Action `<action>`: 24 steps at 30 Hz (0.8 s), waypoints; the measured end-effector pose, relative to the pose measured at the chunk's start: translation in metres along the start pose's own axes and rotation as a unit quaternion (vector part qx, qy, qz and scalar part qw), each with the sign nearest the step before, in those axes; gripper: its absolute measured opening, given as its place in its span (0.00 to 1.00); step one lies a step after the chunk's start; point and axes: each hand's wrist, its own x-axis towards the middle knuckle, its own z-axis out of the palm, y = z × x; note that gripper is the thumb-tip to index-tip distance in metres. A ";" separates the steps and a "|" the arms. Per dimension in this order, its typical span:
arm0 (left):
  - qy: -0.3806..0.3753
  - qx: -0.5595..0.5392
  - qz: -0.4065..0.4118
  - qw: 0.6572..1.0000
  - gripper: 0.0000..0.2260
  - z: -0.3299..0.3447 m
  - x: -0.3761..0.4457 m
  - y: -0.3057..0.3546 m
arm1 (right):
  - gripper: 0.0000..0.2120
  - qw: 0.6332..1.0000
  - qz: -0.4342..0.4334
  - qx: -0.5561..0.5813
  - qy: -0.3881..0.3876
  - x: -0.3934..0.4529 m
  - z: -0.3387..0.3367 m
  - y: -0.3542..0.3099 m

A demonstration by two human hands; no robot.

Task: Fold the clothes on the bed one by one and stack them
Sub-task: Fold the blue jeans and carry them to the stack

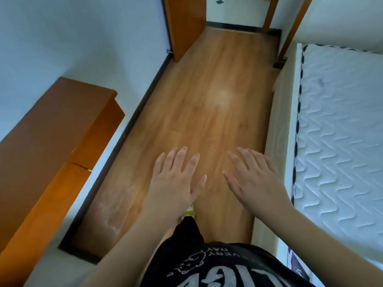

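Both hands out in front at about waist height, palms down, fingers straight and loosely spread: left hand (176, 179) and right hand (256, 179) hold nothing and touch nothing, a narrow gap between the two thumbs. Below them is wooden floor (199, 100); a shoe tip (189, 211) shows just under the left wrist. The bed (339, 131) lies to the right of the right hand, near its outer edge but not touching it; its long axis runs away from the person, roughly parallel to the fingers. Only bare quilted mattress shows there. No clothes visible on the part of the bed in view, so their position, heading and long axis cannot be told; a scrap of patterned fabric (293, 259) shows low by the right forearm, too cropped to identify. Wooden cabinet (51, 146) sits well off to the left of the left hand; an open doorway (232, 11) lies far ahead of the fingertips. Judgement: folding not yet begun, person facing along the aisle, not the bed. Risks from here: reaching right without looking could snag a garment by one corner and drag it off the mattress edge onto the floor; the aisle is narrow, so a turn could knock the bed frame.
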 end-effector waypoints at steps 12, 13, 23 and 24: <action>-0.030 0.009 0.166 0.986 0.27 -0.027 0.219 -0.055 | 0.26 0.987 0.160 -0.025 0.010 0.135 0.000 0.046; -0.027 0.007 0.178 0.984 0.26 -0.028 0.235 -0.051 | 0.25 0.984 0.177 -0.023 0.015 0.142 0.000 0.054; -0.016 0.004 0.250 0.968 0.27 -0.026 0.425 0.018 | 0.21 0.965 0.254 -0.003 0.060 0.249 0.015 0.182; -0.018 0.003 0.248 0.968 0.27 -0.027 0.443 0.025 | 0.21 0.965 0.257 0.000 0.059 0.261 0.016 0.194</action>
